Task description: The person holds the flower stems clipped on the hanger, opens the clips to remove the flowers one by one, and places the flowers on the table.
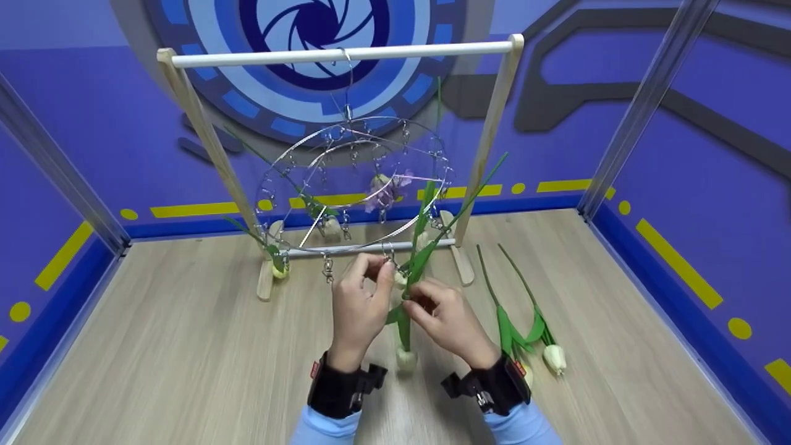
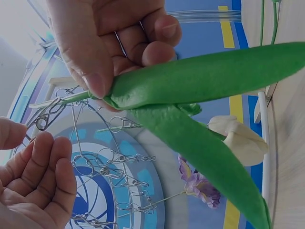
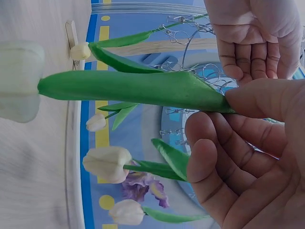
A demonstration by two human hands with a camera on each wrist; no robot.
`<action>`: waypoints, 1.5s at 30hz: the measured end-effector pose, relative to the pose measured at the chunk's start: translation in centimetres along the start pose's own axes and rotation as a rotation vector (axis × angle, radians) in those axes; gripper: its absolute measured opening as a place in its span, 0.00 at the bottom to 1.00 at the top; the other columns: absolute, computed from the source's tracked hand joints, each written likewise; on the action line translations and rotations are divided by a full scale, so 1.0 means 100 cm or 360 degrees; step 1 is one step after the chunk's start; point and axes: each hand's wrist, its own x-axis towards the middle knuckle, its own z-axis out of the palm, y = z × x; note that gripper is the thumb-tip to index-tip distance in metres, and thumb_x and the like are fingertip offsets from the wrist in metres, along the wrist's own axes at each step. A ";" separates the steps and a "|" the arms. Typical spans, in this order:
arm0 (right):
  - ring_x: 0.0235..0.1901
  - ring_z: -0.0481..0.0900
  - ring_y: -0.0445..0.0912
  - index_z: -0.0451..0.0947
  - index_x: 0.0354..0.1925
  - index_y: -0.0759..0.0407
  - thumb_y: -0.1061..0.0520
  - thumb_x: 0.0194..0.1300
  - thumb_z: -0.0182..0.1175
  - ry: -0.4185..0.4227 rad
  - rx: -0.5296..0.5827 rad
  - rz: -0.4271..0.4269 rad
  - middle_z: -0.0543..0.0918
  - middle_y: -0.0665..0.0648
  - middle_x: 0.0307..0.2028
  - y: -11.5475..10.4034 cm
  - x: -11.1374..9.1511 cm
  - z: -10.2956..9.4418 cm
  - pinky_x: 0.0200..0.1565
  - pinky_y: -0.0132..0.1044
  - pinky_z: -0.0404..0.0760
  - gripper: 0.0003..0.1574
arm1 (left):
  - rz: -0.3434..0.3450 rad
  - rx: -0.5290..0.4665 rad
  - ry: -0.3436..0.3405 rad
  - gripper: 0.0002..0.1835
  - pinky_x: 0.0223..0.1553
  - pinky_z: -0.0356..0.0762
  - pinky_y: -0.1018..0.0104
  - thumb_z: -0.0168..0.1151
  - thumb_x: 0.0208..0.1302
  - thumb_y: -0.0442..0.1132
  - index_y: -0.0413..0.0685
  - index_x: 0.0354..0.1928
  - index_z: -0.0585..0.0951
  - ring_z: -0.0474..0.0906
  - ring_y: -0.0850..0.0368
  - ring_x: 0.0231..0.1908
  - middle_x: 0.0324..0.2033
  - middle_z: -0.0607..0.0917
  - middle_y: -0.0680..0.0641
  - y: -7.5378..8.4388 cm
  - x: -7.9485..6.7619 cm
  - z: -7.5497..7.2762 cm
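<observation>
A white tulip (image 1: 406, 360) with green leaves hangs bloom-down in front of the round metal clip hanger (image 1: 295, 246). My right hand (image 1: 448, 315) pinches it between thumb and fingers where leaf and stem meet; the leaves (image 2: 205, 78) spread out beyond those fingers. At the hanger's front rim, my left hand (image 1: 361, 303) pinches a wire clip (image 2: 43, 121), its thumb and forefinger at the clip's end. The stem tip lies at this clip in the left wrist view; whether the clip grips it, I cannot tell.
A wooden rack (image 1: 497, 117) with a white top bar (image 1: 259, 59) carries the hanger. Other tulips, one a yellowish bloom (image 1: 280, 271), and a purple flower (image 1: 380, 193) hang from clips. Two tulips lie on the table at right, one bloom (image 1: 555, 360) white. Patterned walls stand around.
</observation>
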 end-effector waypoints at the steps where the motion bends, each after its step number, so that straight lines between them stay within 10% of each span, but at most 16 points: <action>1: 0.26 0.73 0.37 0.82 0.35 0.58 0.68 0.66 0.66 0.0000 0.0001 0.0006 0.81 0.50 0.31 0.000 0.000 0.000 0.29 0.30 0.74 0.06 | 0.0000 0.0000 -0.0001 0.03 0.33 0.81 0.57 0.64 0.69 0.30 0.39 0.35 0.82 0.79 0.57 0.30 0.28 0.84 0.48 0.000 0.000 0.000; 45: 0.26 0.73 0.37 0.83 0.35 0.58 0.67 0.67 0.65 -0.0067 -0.0001 0.0055 0.81 0.50 0.30 0.001 -0.002 -0.006 0.29 0.29 0.73 0.05 | -0.0074 -0.0122 0.0005 0.04 0.38 0.83 0.60 0.60 0.72 0.31 0.36 0.41 0.81 0.81 0.55 0.34 0.33 0.84 0.46 -0.006 0.001 0.000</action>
